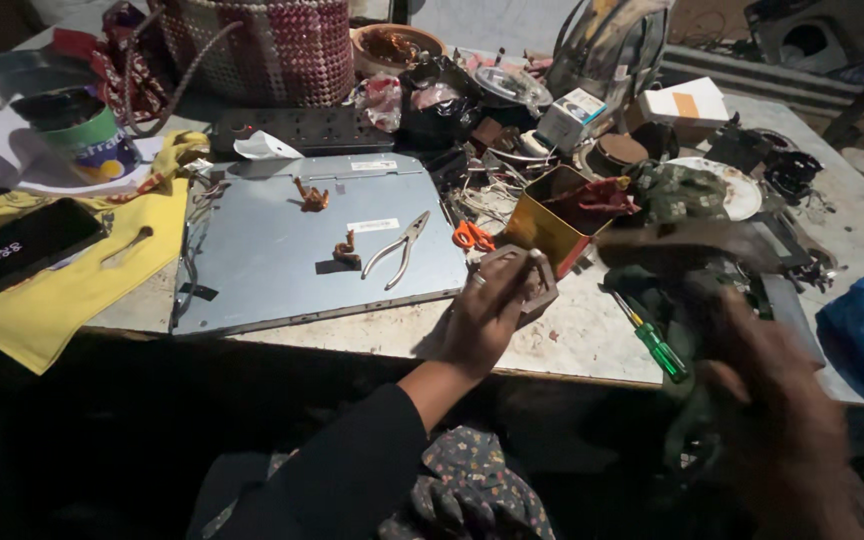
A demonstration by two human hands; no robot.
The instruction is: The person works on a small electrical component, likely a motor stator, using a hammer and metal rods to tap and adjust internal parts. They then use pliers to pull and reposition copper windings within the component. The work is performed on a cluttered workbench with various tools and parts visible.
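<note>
Grey metal is dominating the near tabletop [592,345] — a flat panel [292,250] is lying with pliers [399,249] and two small rusty-brown bits [346,250] resting on it, untouched. The left hand [487,315] is closing its grip around a small brownish block-like part [532,280] just right of the panel, near the front edge. The right hand [782,400] is sweeping across in a blur — I cannot tell whether its grip is clenched or released. A green-handled screwdriver [652,340] is lying between the hands, just beside the yellow tin [552,225]. Work looks mid-way: tools out, part in hand, nothing fitted yet.
</note>
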